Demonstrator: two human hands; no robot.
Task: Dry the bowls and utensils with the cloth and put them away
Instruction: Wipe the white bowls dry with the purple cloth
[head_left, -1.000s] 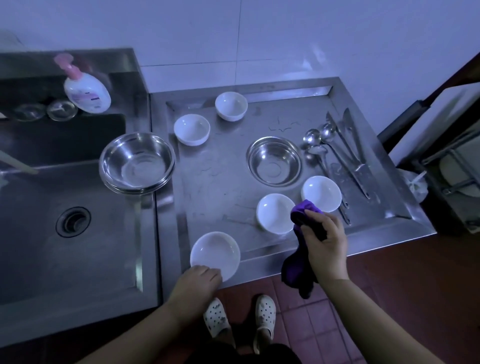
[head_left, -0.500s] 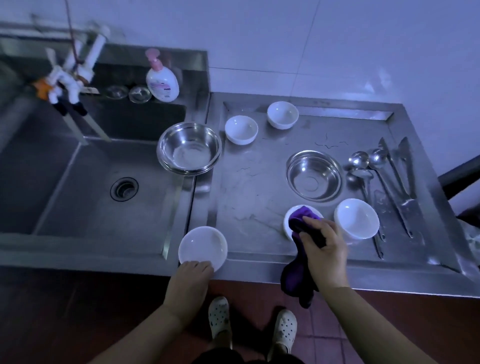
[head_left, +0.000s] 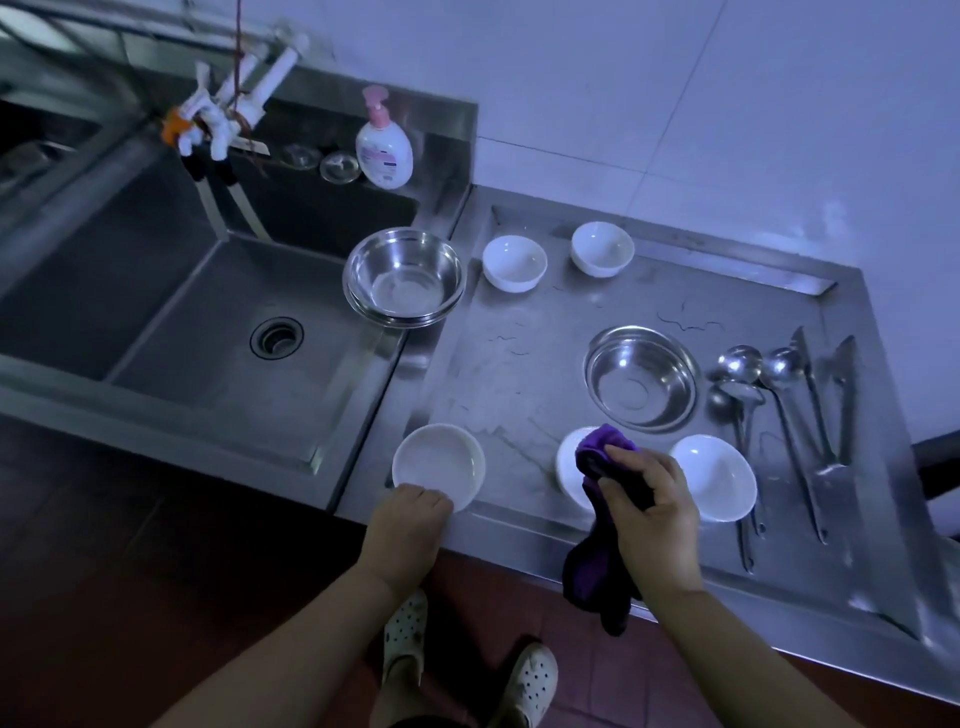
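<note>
Your left hand's fingers (head_left: 423, 501) curl over the near rim of the white bowl (head_left: 439, 464) at the tabletop (head_left: 524, 395) edge; the right hand (head_left: 652, 512) clamps the purple cloth (head_left: 597, 564). Lift the bowl clear, then wipe inside and out.

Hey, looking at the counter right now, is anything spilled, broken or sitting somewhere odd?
One oddity: the stacked steel bowls sit half over the sink edge, overhanging the basin. Streaks of water lie on the drainboard. Nothing looks broken.
</note>
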